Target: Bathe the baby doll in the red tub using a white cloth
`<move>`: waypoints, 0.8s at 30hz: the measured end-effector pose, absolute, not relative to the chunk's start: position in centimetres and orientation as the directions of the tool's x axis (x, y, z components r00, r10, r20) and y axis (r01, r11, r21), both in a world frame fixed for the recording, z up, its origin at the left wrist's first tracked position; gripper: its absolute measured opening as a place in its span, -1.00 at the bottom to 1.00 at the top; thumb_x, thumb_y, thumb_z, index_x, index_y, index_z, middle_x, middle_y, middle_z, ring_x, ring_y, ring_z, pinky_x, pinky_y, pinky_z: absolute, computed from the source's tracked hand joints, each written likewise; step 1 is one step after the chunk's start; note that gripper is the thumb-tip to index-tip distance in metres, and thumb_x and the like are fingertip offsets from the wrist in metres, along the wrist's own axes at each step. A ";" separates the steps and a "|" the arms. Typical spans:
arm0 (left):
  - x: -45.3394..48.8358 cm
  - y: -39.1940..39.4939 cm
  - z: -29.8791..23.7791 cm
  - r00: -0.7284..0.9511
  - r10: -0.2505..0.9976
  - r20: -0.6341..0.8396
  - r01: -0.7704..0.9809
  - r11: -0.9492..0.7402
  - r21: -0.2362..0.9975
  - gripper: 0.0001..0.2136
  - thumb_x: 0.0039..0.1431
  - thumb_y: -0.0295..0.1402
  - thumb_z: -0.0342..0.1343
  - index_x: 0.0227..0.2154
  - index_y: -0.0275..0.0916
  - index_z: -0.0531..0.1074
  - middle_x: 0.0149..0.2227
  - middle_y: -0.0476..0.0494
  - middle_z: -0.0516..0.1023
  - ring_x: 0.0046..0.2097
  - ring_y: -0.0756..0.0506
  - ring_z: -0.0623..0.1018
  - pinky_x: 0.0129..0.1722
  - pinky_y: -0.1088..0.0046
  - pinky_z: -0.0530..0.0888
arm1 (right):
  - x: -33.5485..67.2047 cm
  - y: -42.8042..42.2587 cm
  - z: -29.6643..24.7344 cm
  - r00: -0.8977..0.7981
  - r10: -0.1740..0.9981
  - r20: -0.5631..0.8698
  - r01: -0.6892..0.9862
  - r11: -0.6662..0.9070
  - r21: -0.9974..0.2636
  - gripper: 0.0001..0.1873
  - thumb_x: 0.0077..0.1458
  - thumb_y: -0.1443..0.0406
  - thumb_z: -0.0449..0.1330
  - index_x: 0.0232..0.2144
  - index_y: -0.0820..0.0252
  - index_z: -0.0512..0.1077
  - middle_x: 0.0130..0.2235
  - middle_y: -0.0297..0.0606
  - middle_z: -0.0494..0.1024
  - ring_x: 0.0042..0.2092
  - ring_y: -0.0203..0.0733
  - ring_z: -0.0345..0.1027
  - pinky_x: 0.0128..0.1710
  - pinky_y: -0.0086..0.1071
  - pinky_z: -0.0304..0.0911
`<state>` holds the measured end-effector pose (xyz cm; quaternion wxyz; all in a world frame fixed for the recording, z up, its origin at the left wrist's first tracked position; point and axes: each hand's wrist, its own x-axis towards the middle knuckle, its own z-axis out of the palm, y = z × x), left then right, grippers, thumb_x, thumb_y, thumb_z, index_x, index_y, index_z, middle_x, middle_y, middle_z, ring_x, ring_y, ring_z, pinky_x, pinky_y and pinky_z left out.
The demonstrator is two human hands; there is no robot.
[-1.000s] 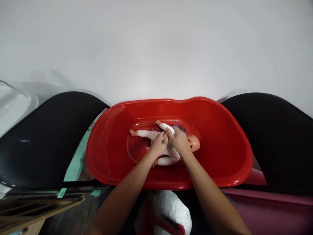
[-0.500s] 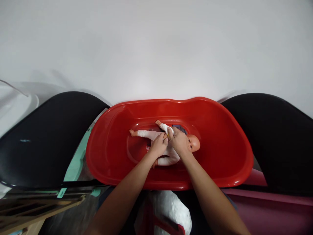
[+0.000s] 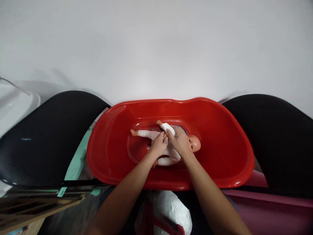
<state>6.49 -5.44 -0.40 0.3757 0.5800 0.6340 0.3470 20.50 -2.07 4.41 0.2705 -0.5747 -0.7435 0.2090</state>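
A bald vinyl baby doll in a white long-sleeved sleepsuit (image 3: pixel 171 154) lies on its back in the shallow central hollow of a glossy red plastic baby bathtub (image 3: pixel 171 101), head toward the right and one foot toward the left, where the sunken floor appears to cradle it. Two bare forearms reach in from the near side, bringing both hands together over the doll's middle. The left hand (image 3: pixel 158 145) is curled, its fingers bent inward near the chest, while the right hand (image 3: pixel 179 142) lies broader and half open, its fingers (image 3: pixel 170 136) stretching toward a raised white sleeve (image 3: pixel 168 128). Their fingertips nearly meet, apparently steadying the small body, though whether either hand has hold of the cloth cannot be told. Broad black curved panels (image 3: pixel 274 137) flank the tub on the left and right.
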 end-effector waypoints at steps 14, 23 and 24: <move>6.5 -5.4 -0.7 -0.025 0.995 -0.095 0.494 0.095 0.865 -0.74 0.49 -0.31 -0.02 0.10 -0.20 0.45 0.16 -0.31 0.62 0.19 -0.26 0.59 0.24 0.16 0.47 | 20.5 -2.1 4.9 -0.187 0.981 0.060 0.818 0.189 -0.544 -0.49 0.52 0.02 -0.06 -0.06 0.17 0.59 -0.04 -0.07 0.66 -0.06 -0.02 0.49 -0.18 -0.28 0.21; 6.5 -5.3 -0.1 -0.106 0.984 -0.145 0.467 0.178 0.866 -0.69 0.49 -0.35 -0.06 0.16 -0.27 0.44 0.20 -0.41 0.60 0.24 -0.29 0.58 0.29 0.12 0.45 | 20.7 -2.0 3.5 -0.416 0.851 0.319 0.752 0.519 -0.405 -0.43 0.50 0.00 0.00 0.27 0.17 0.50 0.05 -0.01 0.59 0.08 0.09 0.38 0.17 -0.09 0.20; 6.5 -5.3 -0.2 -0.100 0.984 -0.146 0.464 0.175 0.869 -0.68 0.49 -0.35 -0.05 0.17 -0.27 0.43 0.21 -0.40 0.60 0.26 -0.28 0.57 0.30 0.13 0.44 | 20.7 -1.9 3.3 -0.413 0.856 0.310 0.763 0.511 -0.396 -0.43 0.50 0.00 -0.01 0.26 0.18 0.51 0.02 -0.01 0.59 0.06 0.09 0.39 0.15 -0.09 0.20</move>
